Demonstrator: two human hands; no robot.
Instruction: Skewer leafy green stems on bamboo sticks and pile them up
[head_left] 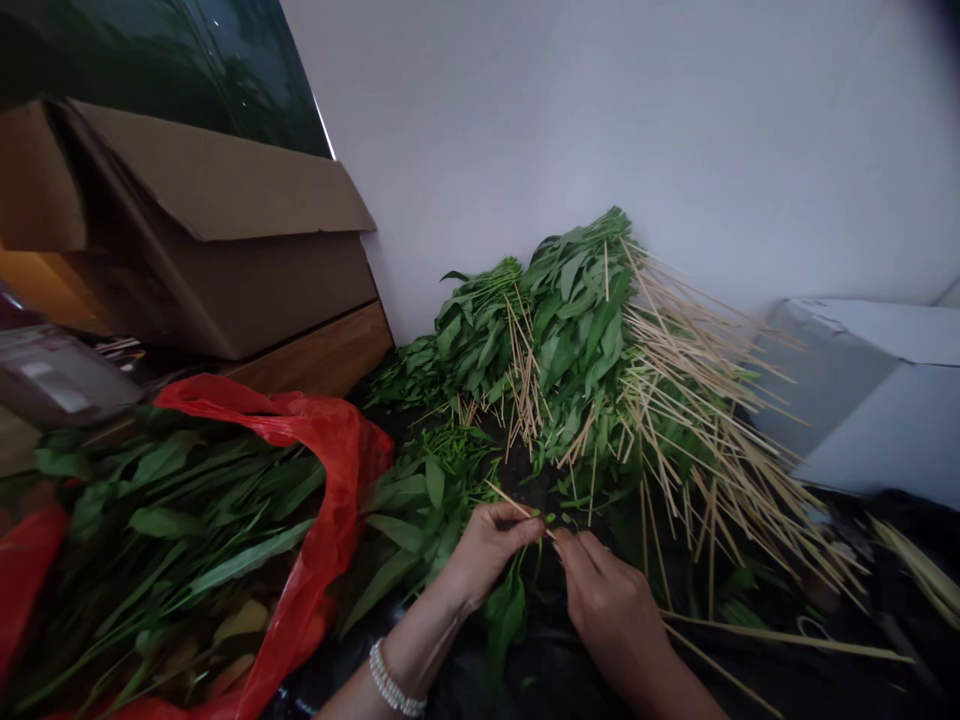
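My left hand [487, 552], with a pearl bracelet on the wrist, is closed in a pinch on a thin bamboo skewer [508, 499] and a green leafy stem [504, 615] that hangs below it. My right hand [609, 596] is closed too, its fingertips meeting the left hand's at the same stem. Just beyond both hands lies a big pile of skewered greens [577, 340] leaning on the wall, with many bare skewer ends [705, 430] fanning out to the right.
A red plastic bag [330, 480] full of loose leafy greens [172, 530] lies at the left. Behind it stands a cardboard box [217, 250] on a wooden ledge. A white box [877, 400] sits at the right. Black sheeting covers the surface under the hands.
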